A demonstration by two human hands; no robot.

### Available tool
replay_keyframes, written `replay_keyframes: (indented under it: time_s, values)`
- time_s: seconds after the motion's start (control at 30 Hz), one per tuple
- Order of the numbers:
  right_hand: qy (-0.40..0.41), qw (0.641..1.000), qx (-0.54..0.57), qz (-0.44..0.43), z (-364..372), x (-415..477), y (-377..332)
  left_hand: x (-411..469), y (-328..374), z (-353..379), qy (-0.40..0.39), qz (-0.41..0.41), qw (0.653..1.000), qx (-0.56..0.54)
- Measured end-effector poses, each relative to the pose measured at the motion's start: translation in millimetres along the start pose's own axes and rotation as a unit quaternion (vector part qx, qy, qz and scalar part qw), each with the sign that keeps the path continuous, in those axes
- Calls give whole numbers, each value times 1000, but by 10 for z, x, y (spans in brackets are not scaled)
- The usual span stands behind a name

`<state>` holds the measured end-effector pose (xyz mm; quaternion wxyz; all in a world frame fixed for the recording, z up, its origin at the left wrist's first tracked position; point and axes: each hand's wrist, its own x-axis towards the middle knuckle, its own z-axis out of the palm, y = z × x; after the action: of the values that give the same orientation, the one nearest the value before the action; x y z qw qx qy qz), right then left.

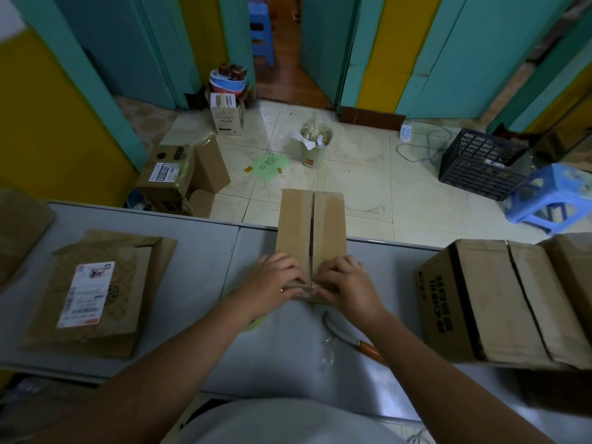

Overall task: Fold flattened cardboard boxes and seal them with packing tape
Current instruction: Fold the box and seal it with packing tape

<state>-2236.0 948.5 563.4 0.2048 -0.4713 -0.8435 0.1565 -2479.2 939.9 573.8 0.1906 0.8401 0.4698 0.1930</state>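
A small brown cardboard box (312,225) stands on the grey table (198,251), its two top flaps closed with a narrow seam down the middle. My left hand (272,283) and my right hand (349,286) both press on the near end of the box, one on each side of the seam, fingers bent over the edge. A strip of clear tape seems to lie under my fingertips at that edge. Just under my left wrist a greenish tape roll (256,323) peeks out. A knife with an orange handle (352,338) lies on the table under my right forearm.
A flattened box with a shipping label (96,293) lies at the left. A large assembled box (499,302) stands at the right. Beyond the table, the tiled floor holds open boxes (179,177), a bin (315,145), a black crate (480,165) and a blue stool (551,197).
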Motion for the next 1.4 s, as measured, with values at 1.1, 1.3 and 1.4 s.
replay_keyframes:
  time_s: [1.1,1.3,1.4]
  values:
    - [-31,994,69,-76,-17,-310,352,-393,-362,-17,-12,36,998,-46]
    - [-15,997,58,-48,-21,-306,293,-393,-339,9,8,21,999,-38]
    - [27,995,70,59,-58,-450,263,-459,-341,18,61,-45,995,-58]
